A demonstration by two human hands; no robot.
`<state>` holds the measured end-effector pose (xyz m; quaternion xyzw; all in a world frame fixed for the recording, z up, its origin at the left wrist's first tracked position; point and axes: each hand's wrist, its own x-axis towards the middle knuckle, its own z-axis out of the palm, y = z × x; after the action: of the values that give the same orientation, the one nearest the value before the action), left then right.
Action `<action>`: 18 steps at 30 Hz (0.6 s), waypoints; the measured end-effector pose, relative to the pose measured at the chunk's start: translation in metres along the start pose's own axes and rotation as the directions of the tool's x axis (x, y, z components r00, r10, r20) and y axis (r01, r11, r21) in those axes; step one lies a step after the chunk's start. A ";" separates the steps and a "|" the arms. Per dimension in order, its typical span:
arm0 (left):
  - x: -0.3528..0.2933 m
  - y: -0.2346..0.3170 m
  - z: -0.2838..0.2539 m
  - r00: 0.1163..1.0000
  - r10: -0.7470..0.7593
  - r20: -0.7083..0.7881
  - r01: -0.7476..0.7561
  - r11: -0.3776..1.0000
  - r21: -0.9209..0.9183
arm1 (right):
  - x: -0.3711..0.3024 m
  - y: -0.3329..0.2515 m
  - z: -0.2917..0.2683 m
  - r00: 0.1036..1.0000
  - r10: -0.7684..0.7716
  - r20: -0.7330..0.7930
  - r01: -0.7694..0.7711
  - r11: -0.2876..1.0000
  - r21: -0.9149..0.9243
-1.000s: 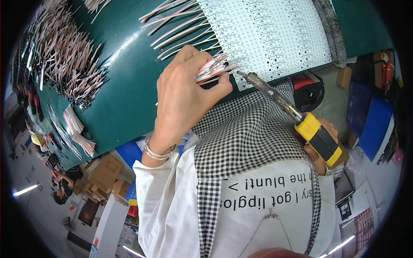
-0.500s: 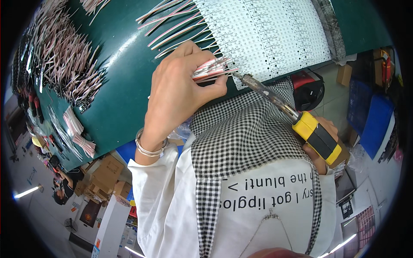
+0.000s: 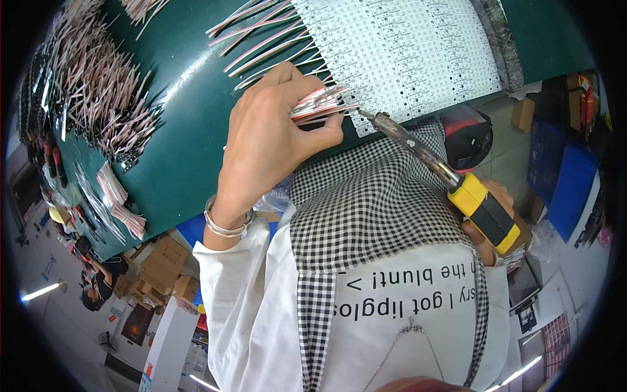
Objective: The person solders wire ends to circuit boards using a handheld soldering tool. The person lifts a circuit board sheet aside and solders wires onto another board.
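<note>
Little changed since a second ago: soldering iron (image 3: 450,179) tip nudged closer to white strip panel (image 3: 405,52) edge. Left hand (image 3: 274,140) clenched on wire bundle (image 3: 320,104), ends poking past thumb and forefinger. Right hand (image 3: 499,225) wrapped around yellow handle.

Right hand (image 3: 499,219) mostly hidden behind soldering iron (image 3: 457,186) handle; grip unclear.

Pink/white wire bundle (image 3: 320,104) lies flat at white LED strip panel (image 3: 405,55) edge; yellow-handled soldering iron (image 3: 444,176) tip just beside.
</note>
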<state>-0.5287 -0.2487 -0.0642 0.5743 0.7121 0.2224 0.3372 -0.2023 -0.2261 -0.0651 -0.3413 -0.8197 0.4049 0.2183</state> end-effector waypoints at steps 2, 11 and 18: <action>0.003 0.003 -0.002 1.000 -0.006 0.008 0.006 1.000 -0.001 | -0.003 0.004 -0.001 1.000 0.000 -0.022 0.001 1.000 0.028; -0.001 -0.010 -0.023 0.998 0.007 -0.056 -0.017 0.981 -0.192 | -0.011 -0.010 0.004 0.968 0.190 -0.162 -0.165 0.974 0.157; -0.005 -0.037 -0.064 0.700 -0.158 -0.696 -0.113 0.938 -0.327 | -0.013 -0.015 -0.002 0.978 0.089 -0.190 -0.084 0.996 0.038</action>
<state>-0.6000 -0.2577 -0.0457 0.3659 0.7433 0.5440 0.1331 -0.1982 -0.2411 -0.0523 -0.4107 -0.7731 0.3916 0.2834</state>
